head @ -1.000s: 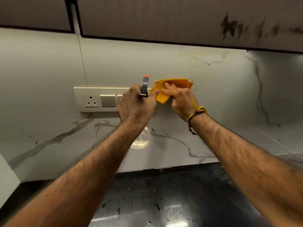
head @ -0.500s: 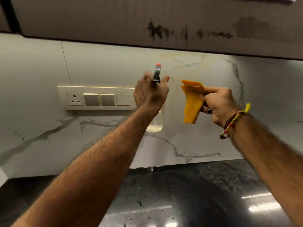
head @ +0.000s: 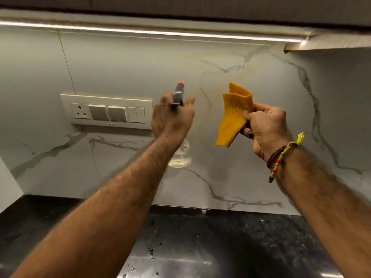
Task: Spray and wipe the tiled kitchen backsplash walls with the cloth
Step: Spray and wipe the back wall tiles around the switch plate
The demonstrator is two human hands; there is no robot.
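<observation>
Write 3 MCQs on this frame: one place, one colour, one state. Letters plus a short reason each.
1. Where is the switch panel relative to the left hand?
A. To its left on the wall
B. Above it
C. On the countertop

2. What colour is the cloth?
A. White
B. Blue
C. Yellow-orange

3. What is the right hand doing?
A. Pressing the cloth on the wall
B. Holding the cloth off the wall
C. Hanging empty

Key: 1 A, the panel sits left of the hand gripping the spray bottle. 2 C, the fabric is yellow-orange. 3 B, the cloth is bunched in the fingers, apart from the backsplash.
</observation>
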